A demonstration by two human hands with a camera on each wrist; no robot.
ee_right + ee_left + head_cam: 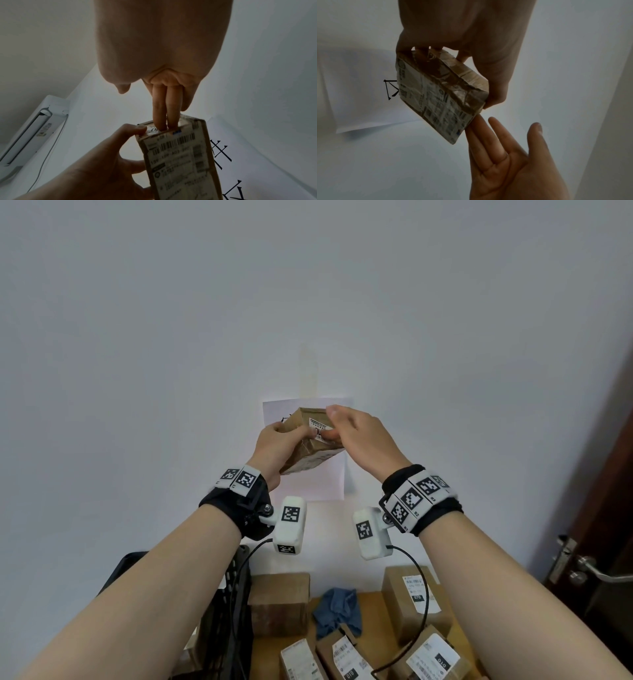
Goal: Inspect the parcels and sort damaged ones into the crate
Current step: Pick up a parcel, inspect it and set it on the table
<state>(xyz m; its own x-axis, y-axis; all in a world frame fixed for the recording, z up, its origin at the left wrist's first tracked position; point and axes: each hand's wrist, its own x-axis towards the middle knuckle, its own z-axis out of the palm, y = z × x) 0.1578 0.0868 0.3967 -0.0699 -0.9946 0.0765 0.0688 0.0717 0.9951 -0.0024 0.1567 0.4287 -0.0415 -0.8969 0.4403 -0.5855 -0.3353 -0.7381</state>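
I hold a small brown cardboard parcel [310, 455] up in front of the wall, tilted, with a white shipping label on it. My left hand [274, 443] grips it from the left, thumb on the top end and fingers behind. My right hand [359, 433] has straight fingers that touch the parcel's end without curling round it. In the left wrist view the parcel [440, 94] has wrinkled tape and creased edges. In the right wrist view two straight fingers [163, 108] rest on the parcel [180, 155]. A black crate [226, 611] stands at the lower left.
Several labelled cardboard parcels [411, 601] and a crumpled blue cloth [337, 607] lie on the wooden table [371, 621] below my arms. A white paper sheet [308, 484] hangs on the wall behind the held parcel. A dark door with a metal handle [599, 573] is at the right.
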